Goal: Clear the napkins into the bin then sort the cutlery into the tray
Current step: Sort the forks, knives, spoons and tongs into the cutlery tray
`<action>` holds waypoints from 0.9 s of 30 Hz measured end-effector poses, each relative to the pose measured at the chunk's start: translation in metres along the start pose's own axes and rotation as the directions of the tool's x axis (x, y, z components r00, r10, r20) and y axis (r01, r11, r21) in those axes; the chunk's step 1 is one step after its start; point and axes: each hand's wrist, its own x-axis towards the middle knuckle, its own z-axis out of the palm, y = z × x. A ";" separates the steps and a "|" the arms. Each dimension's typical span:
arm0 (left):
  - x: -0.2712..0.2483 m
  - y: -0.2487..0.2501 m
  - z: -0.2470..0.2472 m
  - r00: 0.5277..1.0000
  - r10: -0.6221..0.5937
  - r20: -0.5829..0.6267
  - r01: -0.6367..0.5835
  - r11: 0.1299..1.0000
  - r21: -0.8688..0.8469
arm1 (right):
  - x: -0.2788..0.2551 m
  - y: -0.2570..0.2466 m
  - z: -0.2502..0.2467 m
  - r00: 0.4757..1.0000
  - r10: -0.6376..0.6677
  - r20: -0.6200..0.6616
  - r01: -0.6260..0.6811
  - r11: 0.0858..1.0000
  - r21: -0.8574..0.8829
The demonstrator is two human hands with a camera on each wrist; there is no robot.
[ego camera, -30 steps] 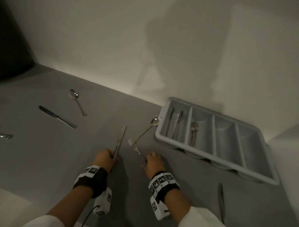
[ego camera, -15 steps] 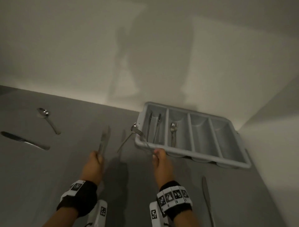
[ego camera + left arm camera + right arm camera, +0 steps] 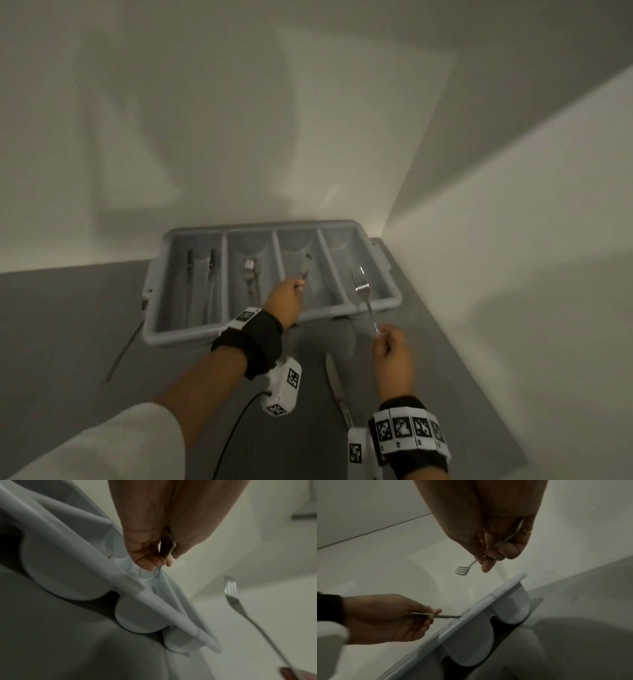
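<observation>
Shiny metal fork (image 3: pixel 360 284), smooth matt grey plastic tray (image 3: pixel 393 297), matt grey tabletop (image 3: pixel 61 325), black cloth wristband (image 3: pixel 251 339)

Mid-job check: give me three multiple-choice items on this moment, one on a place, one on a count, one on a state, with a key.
1. The knife in the left hand is over which tray compartment, from the left?
A first B third C fourth

2. How many compartments has the tray?
A three B four C six

3. The fork in the right hand is
A pinched by its handle end B lying in the tray C lying on the table

Key: B, the blade tips into the third; B, three dividers show; A, fingertips pinch the handle end.
</observation>
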 end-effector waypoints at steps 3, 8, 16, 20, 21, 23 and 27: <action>0.036 0.008 0.037 0.990 -0.033 0.138 0.003 0.977 0.213 | 0.006 0.019 -0.021 0.999 0.025 -0.039 -0.026 0.999 -0.026; 0.066 -0.003 0.068 0.947 -0.182 0.265 0.031 0.872 0.488 | 0.011 0.033 -0.041 1.000 0.022 0.003 -0.022 1.000 -0.011; 0.030 0.001 0.034 0.985 -0.025 0.169 0.016 0.999 0.050 | 0.016 -0.007 -0.006 0.992 -0.068 0.110 0.061 0.996 0.072; -0.026 -0.025 -0.035 0.994 0.051 -0.100 -0.053 0.998 -0.026 | 0.023 -0.054 0.053 0.941 -0.142 0.309 0.123 0.989 0.080; -0.041 -0.037 -0.054 0.991 0.035 -0.131 -0.038 0.999 -0.025 | 0.025 -0.064 0.071 0.919 -0.150 0.365 0.142 0.989 0.048; -0.070 -0.064 -0.090 0.978 -0.039 -0.203 0.026 0.998 -0.064 | 0.031 -0.081 0.110 0.877 -0.141 0.459 0.183 0.982 -0.048; -0.119 -0.109 -0.145 0.914 -0.187 -0.360 0.176 0.982 -0.064 | 0.051 -0.105 0.183 0.798 -0.028 0.602 0.273 0.907 -0.320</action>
